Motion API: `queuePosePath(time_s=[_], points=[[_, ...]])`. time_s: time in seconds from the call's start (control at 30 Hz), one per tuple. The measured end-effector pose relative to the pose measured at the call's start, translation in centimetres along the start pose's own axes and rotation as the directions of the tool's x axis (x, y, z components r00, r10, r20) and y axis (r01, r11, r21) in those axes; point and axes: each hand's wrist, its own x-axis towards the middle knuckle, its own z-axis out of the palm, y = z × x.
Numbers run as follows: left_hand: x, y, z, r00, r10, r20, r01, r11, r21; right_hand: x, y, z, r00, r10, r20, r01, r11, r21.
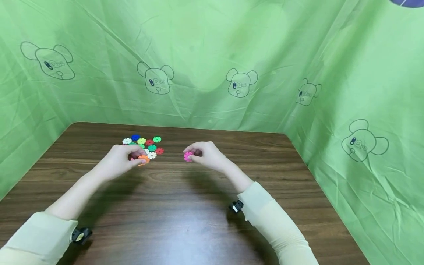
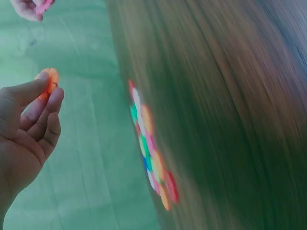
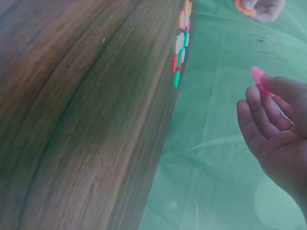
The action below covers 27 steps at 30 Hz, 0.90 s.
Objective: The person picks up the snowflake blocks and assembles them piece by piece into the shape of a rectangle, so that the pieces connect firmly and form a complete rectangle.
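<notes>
An orange snowflake disc (image 1: 144, 159) with a notched rim is pinched between the thumb and fingers of my left hand (image 1: 118, 161), raised above the table. My right hand (image 1: 211, 156) pinches a pink snowflake disc (image 1: 188, 156) by its edge, also above the table, some way to the right. The two discs are apart. In the left wrist view the orange disc (image 2: 52, 81) shows at the fingertips, and in the right wrist view the pink disc (image 3: 260, 80) does. Behind the left hand lie several loose discs (image 1: 152, 148) in white, green, red, blue and yellow, partly hidden by it.
The dark wooden table (image 1: 185, 206) has rounded far corners. A green curtain (image 1: 205, 106) with bear-head outlines hangs along its back and right side. Dark wrist straps (image 1: 236, 206) sit at both sleeve cuffs.
</notes>
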Motion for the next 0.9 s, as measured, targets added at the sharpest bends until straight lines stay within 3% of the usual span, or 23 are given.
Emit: queuePosePath(time_s=[0.27,0.57,0.8,0.9], points=[[1.0,3.7,1.0,0.996,0.04,-0.076,-0.044,0.997,-0.061,-2.7,-0.5,-1.0,0.993,0.01,-0.118,0.003,0.994,0.108],[2.6,7.3,3.3,0.982,0.107,-0.157,-0.128,0.983,-0.129,-6.1,-0.7,-2.1,0.958,0.106,-0.265,-0.047,0.974,0.221],[3.8,9.2,5.6,0.943,0.174,-0.284,-0.234,0.952,-0.195,-7.3,-0.5,-2.5,0.926,0.265,-0.268,-0.142,0.905,0.402],[4.3,10.0,6.6,0.939,0.171,-0.3,-0.243,0.944,-0.222,-7.6,-0.2,-2.5,0.915,0.314,-0.253,-0.169,0.868,0.466]])
